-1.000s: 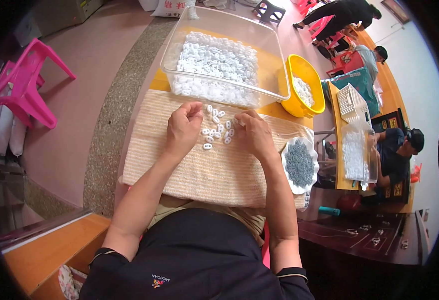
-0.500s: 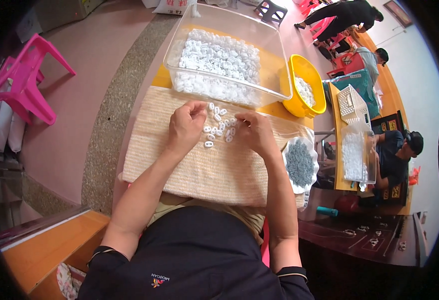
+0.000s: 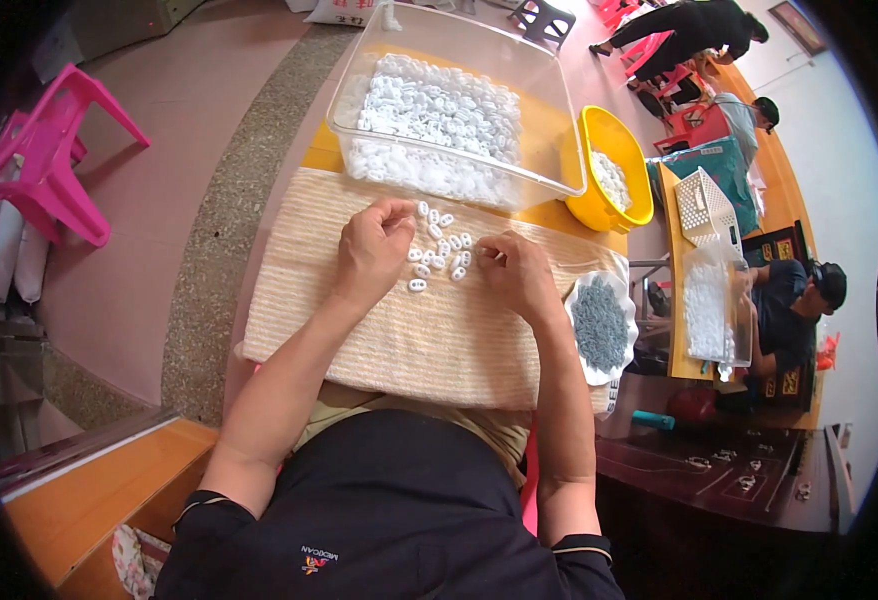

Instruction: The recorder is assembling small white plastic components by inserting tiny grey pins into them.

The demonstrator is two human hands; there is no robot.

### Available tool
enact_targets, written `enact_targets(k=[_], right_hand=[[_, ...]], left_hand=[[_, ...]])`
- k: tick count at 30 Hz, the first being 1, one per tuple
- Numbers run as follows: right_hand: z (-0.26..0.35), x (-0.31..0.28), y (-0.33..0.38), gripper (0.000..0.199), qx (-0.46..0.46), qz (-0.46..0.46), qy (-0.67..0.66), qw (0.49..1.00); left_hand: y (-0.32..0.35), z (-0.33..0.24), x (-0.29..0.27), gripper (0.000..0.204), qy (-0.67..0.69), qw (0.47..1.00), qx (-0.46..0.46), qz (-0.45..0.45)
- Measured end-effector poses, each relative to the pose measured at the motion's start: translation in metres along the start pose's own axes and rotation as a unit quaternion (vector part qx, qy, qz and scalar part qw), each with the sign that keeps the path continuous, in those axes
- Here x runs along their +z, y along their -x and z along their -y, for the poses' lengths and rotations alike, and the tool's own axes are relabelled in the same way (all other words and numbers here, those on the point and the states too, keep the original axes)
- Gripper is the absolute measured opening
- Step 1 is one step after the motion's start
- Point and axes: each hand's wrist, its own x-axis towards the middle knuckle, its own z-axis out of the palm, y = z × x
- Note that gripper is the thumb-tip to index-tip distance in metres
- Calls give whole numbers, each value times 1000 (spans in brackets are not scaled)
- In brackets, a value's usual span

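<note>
Hands over a beige woven mat [image 3: 399,330] on the table. Left hand [image 3: 371,250] rests on the mat, fingers curled inward, just left of a small scatter of white oval pieces [image 3: 437,250]; whether it pinches one, cannot tell. Right hand [image 3: 519,275] sits just right of the scatter, fingertips drawn together as if pinching a piece, too small to confirm. Beyond the mat: clear plastic bin [image 3: 549,120] full of white pieces. Yellow bowl [image 3: 599,210] to its right. White dish of grey bits [image 3: 599,322] near right wrist. Another person [image 3: 789,300] seated at far right.
</note>
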Motion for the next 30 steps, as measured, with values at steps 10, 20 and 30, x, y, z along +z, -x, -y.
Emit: enact_targets(k=[10,20,30], right_hand=[[-4,5,-1,19,-32,-18,29,999],[16,-8,16,15,65,39,-362,929],[26,-18,22,14,64,66,-507,857]], left_hand=[[4,-2,1,21,-26,999,18,-9],[32,-12,23,18,227,959,-1,170],[35,-27,17,17,325,904,-102,258]])
